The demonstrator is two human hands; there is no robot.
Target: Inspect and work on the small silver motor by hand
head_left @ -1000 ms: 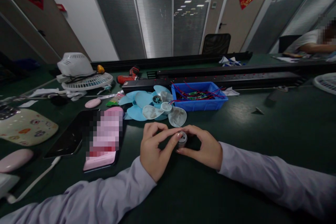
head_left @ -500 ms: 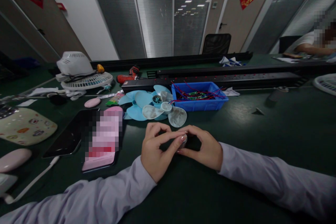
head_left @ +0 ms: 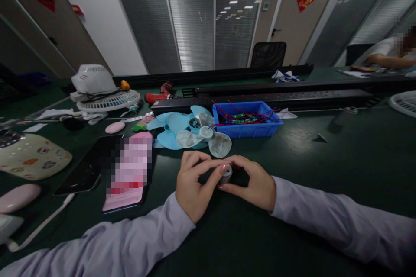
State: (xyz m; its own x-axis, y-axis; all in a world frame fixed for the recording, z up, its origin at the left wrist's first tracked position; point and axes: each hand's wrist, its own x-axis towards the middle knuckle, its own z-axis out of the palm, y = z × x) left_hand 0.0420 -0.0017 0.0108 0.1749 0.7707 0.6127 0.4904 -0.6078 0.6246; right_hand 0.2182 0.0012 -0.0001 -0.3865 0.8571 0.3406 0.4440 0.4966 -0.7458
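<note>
A small grey metal cylinder, which looks like a small motor (head_left: 227, 175), stands between my hands just above or on the dark green table. Dark spots mark its round top face. My left hand (head_left: 195, 188) is closed, pinching it from the left with thumb and index finger. From the right, my right hand (head_left: 255, 184) closes on it too, the thumb low in front and the fingers behind. Fingers hide much of its sides. Just beyond the hands lie blue and greyish fan blades (head_left: 191, 127).
A blue bin (head_left: 250, 129) with red wires and green circuit boards stands behind the blades. Two phones (head_left: 128, 169) (head_left: 87, 166) lie left. Farther off are a white fan (head_left: 107, 99), a red power drill (head_left: 159, 95) and long black rails (head_left: 276, 95). Another person (head_left: 386, 54) sits far right.
The motor has turned or tilted slightly between my fingers, so its top face with dark spots now shows. My hands have hardly moved.
</note>
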